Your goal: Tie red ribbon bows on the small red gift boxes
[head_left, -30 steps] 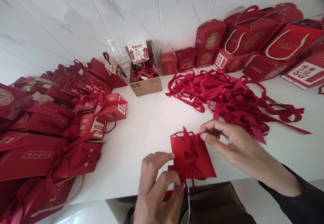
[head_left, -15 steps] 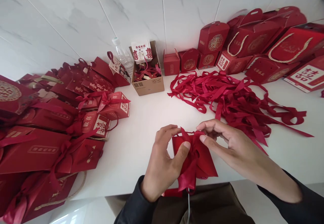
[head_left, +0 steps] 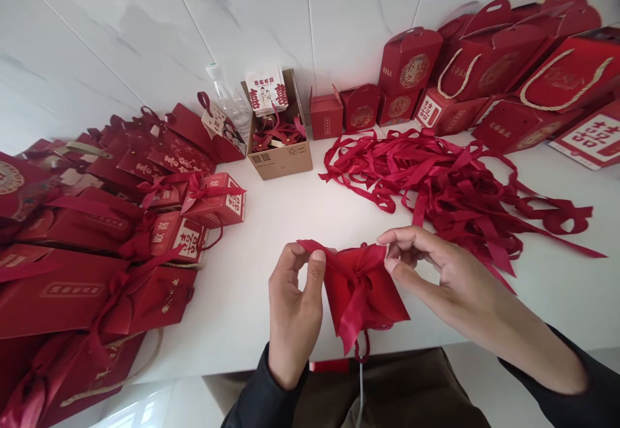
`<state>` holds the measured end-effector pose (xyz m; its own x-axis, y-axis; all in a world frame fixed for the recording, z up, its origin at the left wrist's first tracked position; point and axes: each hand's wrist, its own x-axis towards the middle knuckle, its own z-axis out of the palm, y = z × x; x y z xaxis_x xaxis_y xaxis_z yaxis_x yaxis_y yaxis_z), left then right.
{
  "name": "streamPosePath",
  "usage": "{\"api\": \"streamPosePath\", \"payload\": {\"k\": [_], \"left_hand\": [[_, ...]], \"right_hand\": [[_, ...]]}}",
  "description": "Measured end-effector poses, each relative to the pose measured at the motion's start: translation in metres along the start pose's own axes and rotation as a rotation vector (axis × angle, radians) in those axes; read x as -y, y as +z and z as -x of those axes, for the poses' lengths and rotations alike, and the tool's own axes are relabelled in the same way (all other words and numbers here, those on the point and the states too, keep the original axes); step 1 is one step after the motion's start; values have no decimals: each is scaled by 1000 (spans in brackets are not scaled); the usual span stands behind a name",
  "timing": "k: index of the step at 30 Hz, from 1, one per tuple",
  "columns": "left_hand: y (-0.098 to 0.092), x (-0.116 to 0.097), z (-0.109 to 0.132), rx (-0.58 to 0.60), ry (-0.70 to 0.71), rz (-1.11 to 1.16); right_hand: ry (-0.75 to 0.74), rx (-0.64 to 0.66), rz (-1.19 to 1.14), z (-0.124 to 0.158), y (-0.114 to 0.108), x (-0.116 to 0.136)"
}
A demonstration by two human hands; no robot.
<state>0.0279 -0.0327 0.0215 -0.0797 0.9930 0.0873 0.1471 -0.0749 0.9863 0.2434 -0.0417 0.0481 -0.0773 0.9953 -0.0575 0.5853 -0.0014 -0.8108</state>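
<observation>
A small red gift box (head_left: 387, 295) sits at the table's front edge, with a red satin ribbon (head_left: 357, 308) knotted across it. My left hand (head_left: 296, 299) pinches one ribbon end between thumb and forefinger, at the box's upper left. At the upper right, my right hand (head_left: 431, 266) is closed on another part of the ribbon, its thumb and forefinger pressed together. One ribbon tail hangs down the front of the box. Below the box, a dark red cord loop (head_left: 361, 348) hangs near a thin grey cable.
Loose red ribbons (head_left: 436, 176) lie heaped behind my right hand. Ribboned red boxes (head_left: 82, 286) crowd the left side. A cardboard box (head_left: 281, 163) and a plastic bottle (head_left: 227, 102) stand by the wall. More red boxes (head_left: 498, 60) line the back right.
My left hand has moved left and drawn a ribbon end out to the upper left. The knot now shows more plainly on the box. My right hand has barely moved.
</observation>
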Motion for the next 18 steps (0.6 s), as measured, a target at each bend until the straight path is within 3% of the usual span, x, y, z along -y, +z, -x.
{"api": "streamPosePath", "payload": {"k": [2,6,8,12,18], "left_hand": [[0,-1,1,25,0,-8],[1,-3,3,120,-4,-58],[2,-2,3,135,15,-106],[6,-2,3,104,25,-163],[10,-3,5,47,-26,-123]], "right_hand": [[-135,-25,46,6,0,6],[-459,170,130,17,3,17],[-527,199,166,19,5,19],[-512,212,154,20,3,18],[-366,308,-56,30,-16,17]]}}
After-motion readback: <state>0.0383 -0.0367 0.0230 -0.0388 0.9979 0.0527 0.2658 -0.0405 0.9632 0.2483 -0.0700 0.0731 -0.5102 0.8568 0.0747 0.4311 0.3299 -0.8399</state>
